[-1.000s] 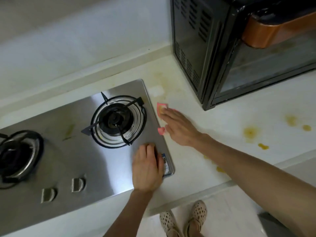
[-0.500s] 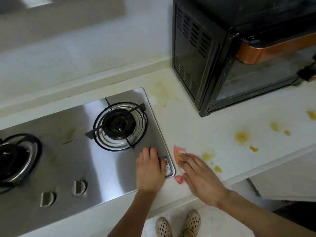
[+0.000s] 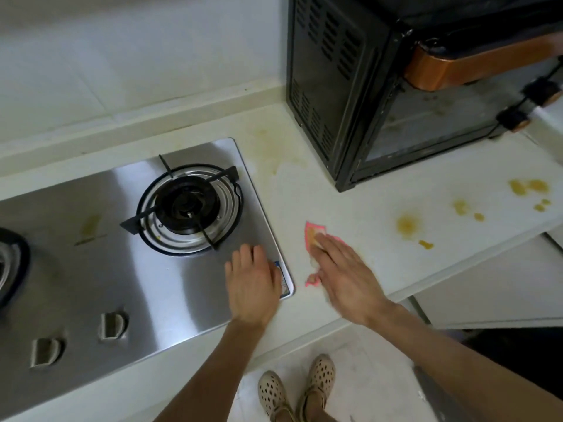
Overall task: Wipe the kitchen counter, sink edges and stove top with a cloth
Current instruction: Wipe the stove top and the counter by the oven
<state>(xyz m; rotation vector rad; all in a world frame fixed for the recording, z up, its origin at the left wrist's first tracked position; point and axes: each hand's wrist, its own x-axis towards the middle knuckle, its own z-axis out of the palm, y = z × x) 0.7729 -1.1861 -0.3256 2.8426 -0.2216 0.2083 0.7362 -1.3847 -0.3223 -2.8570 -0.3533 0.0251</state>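
Beside the stove top [image 3: 128, 269], right hand [image 3: 344, 275] flat, fingers together, on pink cloth [image 3: 313, 234] lying lengthwise front-to-back.

Soft, even daylight lit the scene, casting only faint shadows. A bright vertical glare band streaked the steel stove top [image 3: 158, 269] left of the left hand [image 3: 253, 284]. The right hand [image 3: 344, 275] was motion-blurred; wide-angle distortion bent the edges.

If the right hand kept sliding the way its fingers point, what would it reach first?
The right hand, flat on the pink cloth, points up-left; bare counter first, then probably the stove top edge.
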